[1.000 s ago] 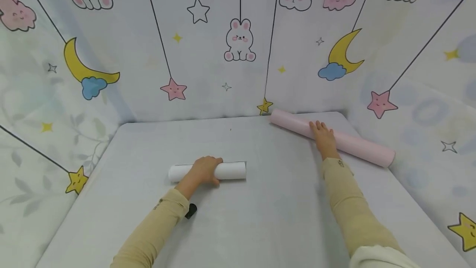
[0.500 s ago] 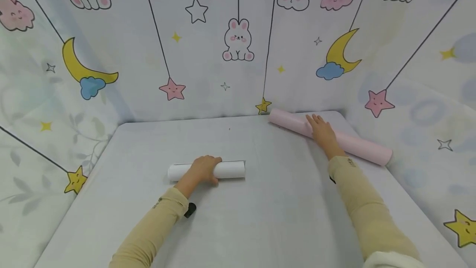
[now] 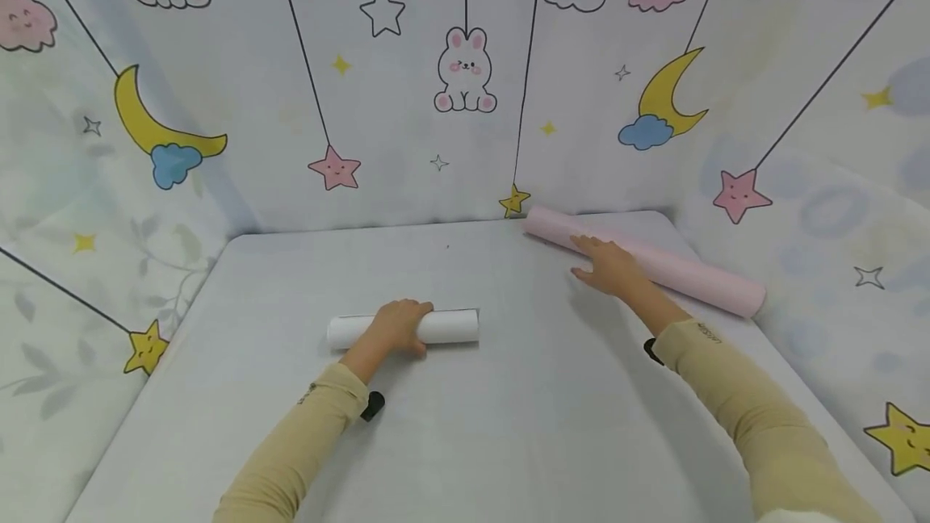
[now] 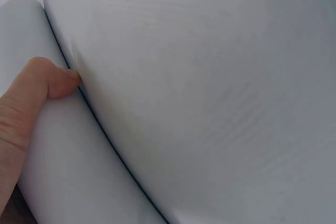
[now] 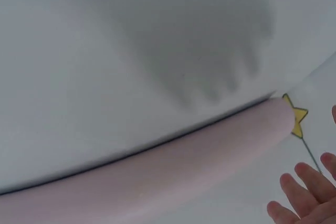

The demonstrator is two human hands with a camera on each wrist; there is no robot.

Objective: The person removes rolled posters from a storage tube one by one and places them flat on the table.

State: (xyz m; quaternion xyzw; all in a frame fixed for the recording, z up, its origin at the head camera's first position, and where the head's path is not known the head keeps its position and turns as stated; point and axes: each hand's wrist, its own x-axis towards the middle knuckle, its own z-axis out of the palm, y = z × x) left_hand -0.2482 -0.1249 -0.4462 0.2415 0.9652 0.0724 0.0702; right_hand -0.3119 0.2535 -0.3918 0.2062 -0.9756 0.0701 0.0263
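A white paper roll [image 3: 452, 327] lies crosswise on the table, left of its middle. My left hand [image 3: 395, 325] grips it from above, the thumb [image 4: 39, 85] hooked over the near side in the left wrist view. Toward the back right rests a longer pink roll [image 3: 697, 271], slanting from the back edge to the right side. My right hand [image 3: 613, 269] is in the air in front of this roll, holding nothing. Its spread fingers [image 5: 310, 190] show at the lower right of the right wrist view, and the hand's shadow falls on the table.
White cloth covers the table [image 3: 494, 442]. Behind it and at both sides stands a fabric wall [image 3: 407, 103] printed with moons, stars and rabbits. A small black piece [image 3: 374, 406] shows at the left sleeve, and another [image 3: 652, 351] at the right sleeve.
My right hand has come off the pink roll and moved toward the left and nearer, its forearm swinging out to the right. My left hand and both rolls stay in place.
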